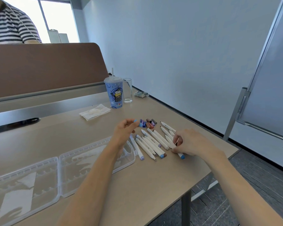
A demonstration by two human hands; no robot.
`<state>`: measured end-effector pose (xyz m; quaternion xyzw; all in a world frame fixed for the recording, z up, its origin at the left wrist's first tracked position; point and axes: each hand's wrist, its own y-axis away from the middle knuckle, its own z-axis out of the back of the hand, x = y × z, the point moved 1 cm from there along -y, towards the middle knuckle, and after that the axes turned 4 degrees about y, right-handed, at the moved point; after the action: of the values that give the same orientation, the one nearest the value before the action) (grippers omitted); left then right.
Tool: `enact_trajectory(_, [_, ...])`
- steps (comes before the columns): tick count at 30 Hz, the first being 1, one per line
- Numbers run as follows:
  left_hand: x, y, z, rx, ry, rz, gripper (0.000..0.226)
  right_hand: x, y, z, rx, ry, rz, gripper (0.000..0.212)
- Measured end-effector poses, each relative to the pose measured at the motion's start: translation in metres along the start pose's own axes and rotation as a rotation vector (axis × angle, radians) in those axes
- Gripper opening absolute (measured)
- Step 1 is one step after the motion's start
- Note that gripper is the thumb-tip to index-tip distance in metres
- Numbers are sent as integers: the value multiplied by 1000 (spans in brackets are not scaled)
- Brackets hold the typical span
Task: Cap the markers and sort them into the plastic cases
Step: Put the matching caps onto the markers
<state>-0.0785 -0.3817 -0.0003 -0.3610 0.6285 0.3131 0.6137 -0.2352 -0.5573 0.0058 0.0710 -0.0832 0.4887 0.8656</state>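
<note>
Left hand (124, 130) pinching blue cap (135, 121), right hand (191, 143) gripping blue-ended marker (181, 155), marker row (153, 143) between

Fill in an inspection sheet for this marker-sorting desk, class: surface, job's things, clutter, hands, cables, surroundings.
Surface: beige table, things spread across it.
Job's things: white markers lie side by side, several uncapped; loose caps heaped beyond them; clear plastic case open flat, no markers seen inside.
Clutter: cartoon cup with straw, empty glass, crumpled tissue, small packet.
Hands: left hand pinches a blue cap; right hand grips a blue-ended marker.
Cables: nothing seen.
Surroundings: brown partition with a person in a striped shirt behind it, whiteboard on the right.
</note>
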Motion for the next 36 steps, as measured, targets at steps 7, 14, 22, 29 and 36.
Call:
enact_trajectory(7, [4,-1,6,-41,-13,0,12,-1,1,4,74,-73,1,36])
enact_trajectory(14, [3,-2,5,-28,-44,7,14,-4,-2,0,53,-192,-7,21])
enact_trajectory(22, [4,-4,3,28,-58,30,18,-3,-5,-2,46,-158,26,26])
enact_trajectory(29, [5,-6,6,18,-60,10,17,-3,-3,-3,-99,-218,14,7])
enact_trajectory(36, [5,-10,16,-50,-65,-24,16,0,-3,-8,-235,-329,31,11])
